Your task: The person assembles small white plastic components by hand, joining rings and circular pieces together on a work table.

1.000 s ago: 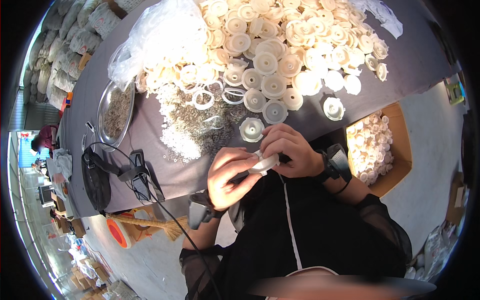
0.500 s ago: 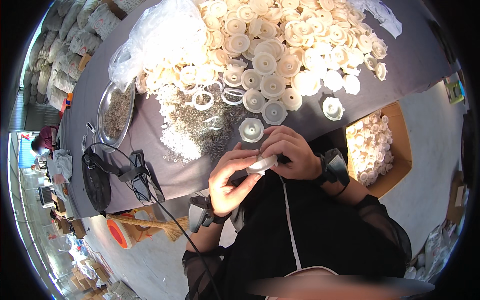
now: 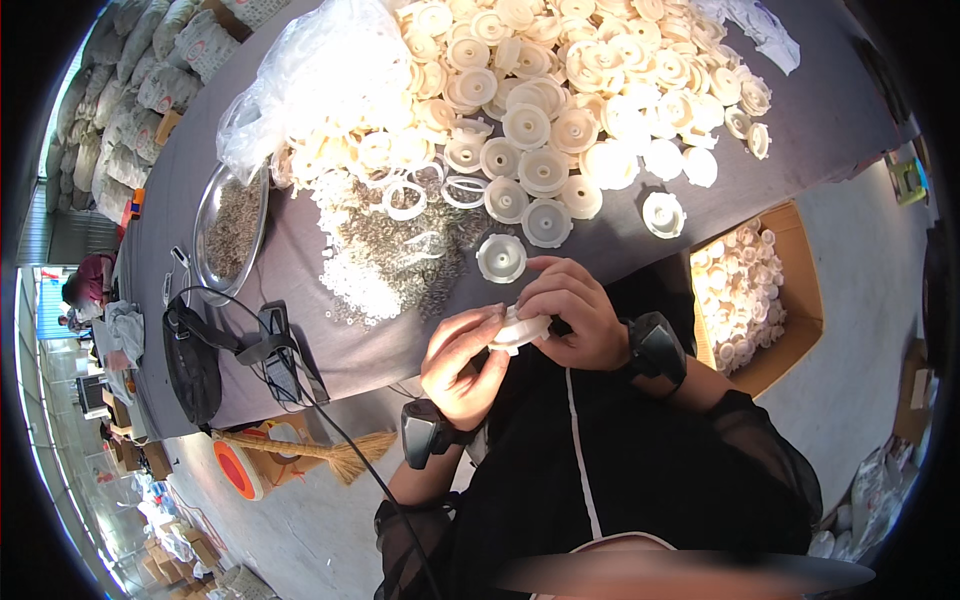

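Both hands meet just below the table's near edge, in front of my dark shirt. My left hand (image 3: 462,358) and my right hand (image 3: 570,312) together hold one white round plastic cap (image 3: 520,330) between their fingers. Each wrist wears a black band. Just above the hands a single white cap (image 3: 501,258) lies on the grey table (image 3: 820,110). Beyond it spreads a large heap of white round caps (image 3: 560,90), with loose white rings (image 3: 405,200) and a pile of small metal springs (image 3: 400,245) and tiny white washers.
A clear plastic bag of white parts (image 3: 315,80) lies at the heap's left. A metal bowl of small parts (image 3: 232,222) stands further left, with a black pouch and cable (image 3: 195,355) near the table corner. A cardboard box of caps (image 3: 750,295) sits on the floor at right. A broom (image 3: 300,450) lies below.
Both hands have kept the cap and shifted its grip slightly; the fingers of the left hand have turned around the cap. Everything on the table is as before.
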`<state>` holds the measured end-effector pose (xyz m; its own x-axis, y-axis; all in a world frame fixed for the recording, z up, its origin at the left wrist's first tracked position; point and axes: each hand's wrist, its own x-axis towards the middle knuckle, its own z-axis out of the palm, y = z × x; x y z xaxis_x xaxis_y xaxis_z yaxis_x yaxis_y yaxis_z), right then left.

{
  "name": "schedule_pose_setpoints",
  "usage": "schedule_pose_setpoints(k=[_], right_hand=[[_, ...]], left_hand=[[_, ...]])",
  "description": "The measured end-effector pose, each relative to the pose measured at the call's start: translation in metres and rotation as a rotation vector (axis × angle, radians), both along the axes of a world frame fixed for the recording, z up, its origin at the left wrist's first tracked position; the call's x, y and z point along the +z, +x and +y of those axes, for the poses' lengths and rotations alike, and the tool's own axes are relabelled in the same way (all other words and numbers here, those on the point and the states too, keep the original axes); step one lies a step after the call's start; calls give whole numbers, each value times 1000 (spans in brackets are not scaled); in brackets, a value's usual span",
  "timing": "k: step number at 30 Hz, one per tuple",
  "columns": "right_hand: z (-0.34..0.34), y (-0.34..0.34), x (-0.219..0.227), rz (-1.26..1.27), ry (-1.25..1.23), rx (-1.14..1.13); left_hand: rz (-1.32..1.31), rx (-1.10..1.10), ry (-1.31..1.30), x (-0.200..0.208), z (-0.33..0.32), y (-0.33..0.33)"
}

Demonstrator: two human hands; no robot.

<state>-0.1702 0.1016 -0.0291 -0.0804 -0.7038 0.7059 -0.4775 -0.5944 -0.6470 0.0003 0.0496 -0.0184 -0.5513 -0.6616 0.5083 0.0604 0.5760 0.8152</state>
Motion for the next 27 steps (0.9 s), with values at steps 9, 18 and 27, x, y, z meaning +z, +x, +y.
schedule_pose_setpoints(k=[9, 18, 27], right_hand=[[0, -1, -3, -16, 55, 5], [1, 2, -9, -136, 115, 65], [7, -1, -12, -618, 600, 243]], left_hand=[[-119, 87, -148, 4, 4, -2], [-8, 163, 5, -6, 14, -6], [214, -33, 539, -13, 6, -15]])
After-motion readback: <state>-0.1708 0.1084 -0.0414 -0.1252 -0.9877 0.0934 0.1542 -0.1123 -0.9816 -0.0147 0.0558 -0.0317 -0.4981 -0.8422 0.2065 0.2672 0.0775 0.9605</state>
